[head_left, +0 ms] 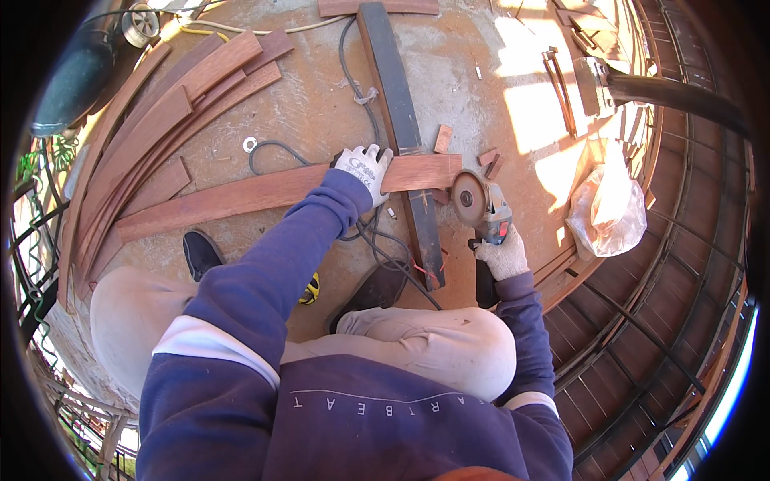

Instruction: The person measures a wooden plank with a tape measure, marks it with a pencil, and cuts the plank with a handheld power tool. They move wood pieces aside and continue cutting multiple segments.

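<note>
A long reddish-brown wooden plank (241,196) lies across a dark metal beam (389,88) on the floor. My left hand (365,170), in a white work glove, grips the plank just left of the beam, its fingers over the far edge. Beyond the beam, at the plank's right end, my gloved right hand (504,252) is closed round the body of an angle grinder (497,215). The grinder's round brown disc (470,197) stands close to that end; whether it touches the wood I cannot tell. Small wooden offcuts (443,139) lie past the plank's end.
Several planks (172,112) are stacked at the left. A dark cable (389,255) winds near my feet beside a yellow tape measure (310,289). To the right are a clear plastic bag (613,212), a black post (674,92) and a barred metal frame (642,321).
</note>
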Tool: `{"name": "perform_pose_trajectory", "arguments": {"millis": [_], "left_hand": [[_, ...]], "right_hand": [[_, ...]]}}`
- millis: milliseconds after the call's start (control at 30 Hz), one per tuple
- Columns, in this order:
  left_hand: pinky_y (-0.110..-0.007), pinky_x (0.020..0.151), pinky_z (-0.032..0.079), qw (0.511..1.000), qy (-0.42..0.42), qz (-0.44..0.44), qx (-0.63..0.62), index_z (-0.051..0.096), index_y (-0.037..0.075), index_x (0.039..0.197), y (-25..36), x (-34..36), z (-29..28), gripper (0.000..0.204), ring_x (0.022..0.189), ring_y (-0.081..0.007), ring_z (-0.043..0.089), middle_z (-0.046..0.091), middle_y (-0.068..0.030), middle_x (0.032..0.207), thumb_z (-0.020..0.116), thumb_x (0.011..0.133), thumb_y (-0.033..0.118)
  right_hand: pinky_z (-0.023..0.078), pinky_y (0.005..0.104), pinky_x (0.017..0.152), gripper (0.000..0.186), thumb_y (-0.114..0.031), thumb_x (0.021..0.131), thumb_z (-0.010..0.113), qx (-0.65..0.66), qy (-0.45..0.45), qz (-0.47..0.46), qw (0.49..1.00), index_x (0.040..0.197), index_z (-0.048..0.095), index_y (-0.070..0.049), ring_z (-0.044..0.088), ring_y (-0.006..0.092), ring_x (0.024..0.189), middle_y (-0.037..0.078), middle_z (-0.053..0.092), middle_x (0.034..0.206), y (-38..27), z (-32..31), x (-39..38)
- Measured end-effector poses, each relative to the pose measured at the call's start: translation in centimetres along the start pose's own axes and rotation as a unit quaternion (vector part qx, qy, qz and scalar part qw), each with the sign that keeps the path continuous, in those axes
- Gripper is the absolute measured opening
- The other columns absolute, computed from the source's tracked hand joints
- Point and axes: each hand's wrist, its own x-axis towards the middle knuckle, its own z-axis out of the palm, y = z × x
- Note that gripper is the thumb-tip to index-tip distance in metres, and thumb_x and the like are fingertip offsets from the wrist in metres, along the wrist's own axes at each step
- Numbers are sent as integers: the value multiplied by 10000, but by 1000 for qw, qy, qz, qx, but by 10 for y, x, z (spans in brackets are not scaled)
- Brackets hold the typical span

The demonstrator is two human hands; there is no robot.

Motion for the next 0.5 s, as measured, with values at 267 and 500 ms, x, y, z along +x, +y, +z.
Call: {"name": "perform_pose_trajectory", "arguments": {"millis": [267, 500], "left_hand": [[-431, 944, 506, 1000, -9, 0, 7, 519, 59, 1399, 2, -1, -5, 674, 1107, -301, 629, 607, -157, 1227, 689, 837, 392], [-437, 955, 501, 1000, -17, 0, -2, 513, 59, 1406, 1, -1, -6, 676, 1114, -302, 625, 604, -156, 1232, 687, 844, 392]], "right_hand": [[542, 319, 806, 534, -88, 672, 818, -2, 2, 2, 1000, 1153, 601, -9, 643, 144, 872, 59, 687, 989, 6, 0, 0], [543, 321, 794, 517, -107, 671, 821, -19, 0, 5, 1000, 1132, 603, -16, 644, 148, 859, 62, 685, 968, 3, 1, 0]]}}
